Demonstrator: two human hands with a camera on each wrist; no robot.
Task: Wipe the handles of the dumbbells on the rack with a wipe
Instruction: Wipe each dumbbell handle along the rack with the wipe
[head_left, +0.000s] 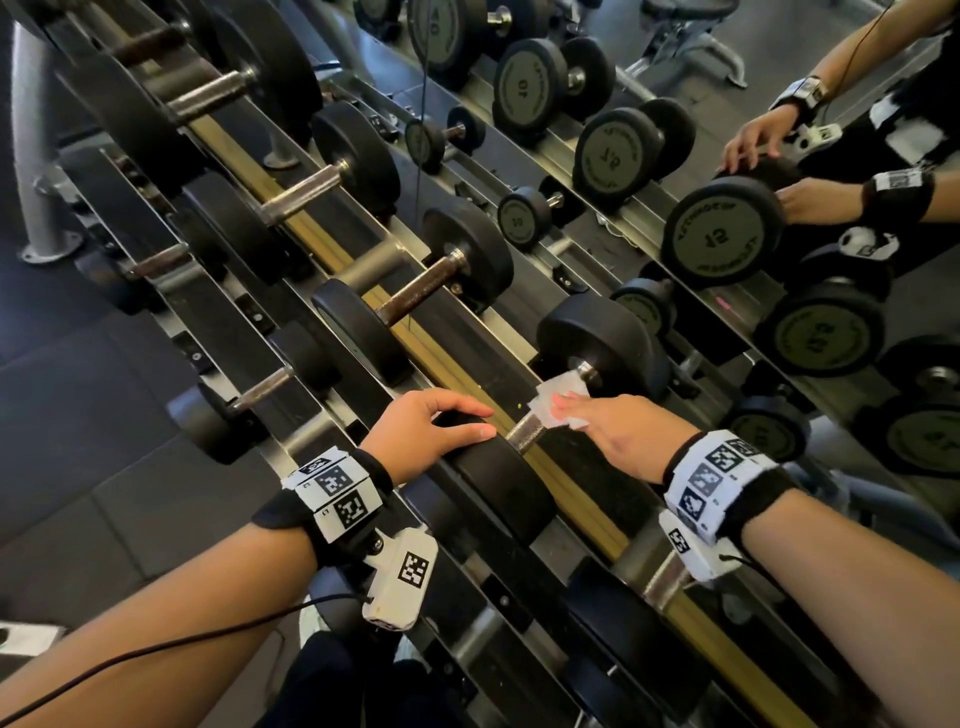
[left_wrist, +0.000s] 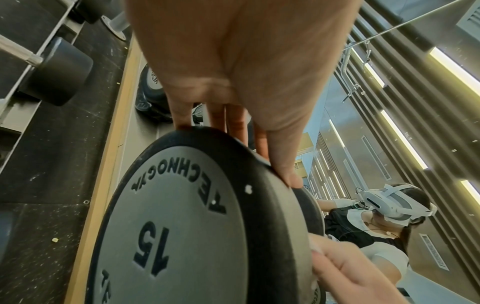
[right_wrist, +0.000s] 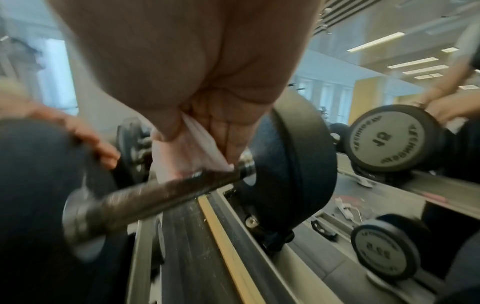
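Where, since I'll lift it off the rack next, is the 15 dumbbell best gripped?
Grip the 15 dumbbell's knurled handle mid-length, from above: it is a slim bar between two wide round heads, and the rack lies under it.

White wipe (head_left: 558, 401), black dumbbell (head_left: 506, 483) with grey face (left_wrist: 168, 226), yellow strip (head_left: 576, 493), black-and-white patterned wristbands (head_left: 711, 478)

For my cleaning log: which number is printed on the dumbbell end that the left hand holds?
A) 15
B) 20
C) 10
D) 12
A: in the left wrist view the left hand grips the rim of the dumbbell end, and its plate reads 15.
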